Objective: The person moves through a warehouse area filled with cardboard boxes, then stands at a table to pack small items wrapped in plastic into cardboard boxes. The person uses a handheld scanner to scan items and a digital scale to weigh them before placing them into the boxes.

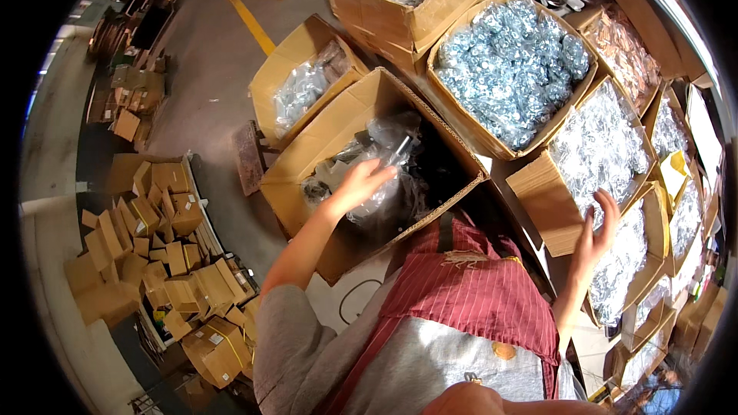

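Observation:
My left hand [364, 186] reaches over a deep open cardboard box [307, 173], its fingers stretched out and slightly apart. Just past its fingertips is a small shiny clear packet [399, 151], a little blurred; I see no firm grip on it. Beneath lie crumpled clear plastic bags [369, 211], and the box's right side is in dark shadow. My right hand [601, 224], open with fingers spread, hovers by a box of small clear bags [603, 134] with silvery contents. Another box of clear bags [621, 261] lies under and beside that hand.
Bluish bagged parts fill a large carton [511, 69] ahead right; coppery ones fill a box [623, 50] beyond. Two more cartons, a smaller one [265, 84] and a tall one [373, 23], stand ahead. Flattened and empty cardboard boxes [184, 261] are heaped at left. A yellow line [238, 4] crosses the floor.

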A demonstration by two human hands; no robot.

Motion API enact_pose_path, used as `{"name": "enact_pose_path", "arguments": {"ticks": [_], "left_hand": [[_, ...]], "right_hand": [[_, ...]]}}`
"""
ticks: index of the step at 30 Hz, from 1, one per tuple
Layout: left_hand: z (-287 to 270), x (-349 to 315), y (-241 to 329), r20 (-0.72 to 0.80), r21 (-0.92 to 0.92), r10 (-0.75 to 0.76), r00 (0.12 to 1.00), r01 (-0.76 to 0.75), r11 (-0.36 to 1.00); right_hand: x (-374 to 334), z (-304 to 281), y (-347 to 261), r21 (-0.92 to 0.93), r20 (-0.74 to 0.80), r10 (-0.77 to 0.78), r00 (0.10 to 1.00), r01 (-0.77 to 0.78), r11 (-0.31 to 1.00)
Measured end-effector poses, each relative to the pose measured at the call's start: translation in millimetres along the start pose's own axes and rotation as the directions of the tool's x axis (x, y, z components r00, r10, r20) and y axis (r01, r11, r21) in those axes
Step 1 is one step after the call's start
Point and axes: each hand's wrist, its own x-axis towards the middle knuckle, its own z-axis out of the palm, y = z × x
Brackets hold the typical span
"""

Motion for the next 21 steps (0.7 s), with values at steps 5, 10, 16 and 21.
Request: {"name": "enact_pose_path", "arguments": {"ticks": [5,10,16,21], "left_hand": [[35,-59,60,-0.088,-0.416,0.234,0.968,-0.249,0.874],[65,-136,77,-0.319,-0.501,0.143,0.937,-0.295,0.814],[73,-210,29,-0.341,-0.911,-0.426,0.838,-0.182,0.371],[63,-231,-23,-0.464,-0.863,-0.194,0.865,-0.49,-0.121]], "right_hand": [[48,65,-133,0.425,0.404,-0.404,0.821,0.223,0.877],[26,118,-209,0.752,0.389,-0.745,0.542,0.281,0.597],[-41,164,-266,0.805,0.593,-0.787,0.167,-0.156,0.573],[-9,303,-276,0.688,0.597,-0.779,0.191,0.378,0.62]]}}
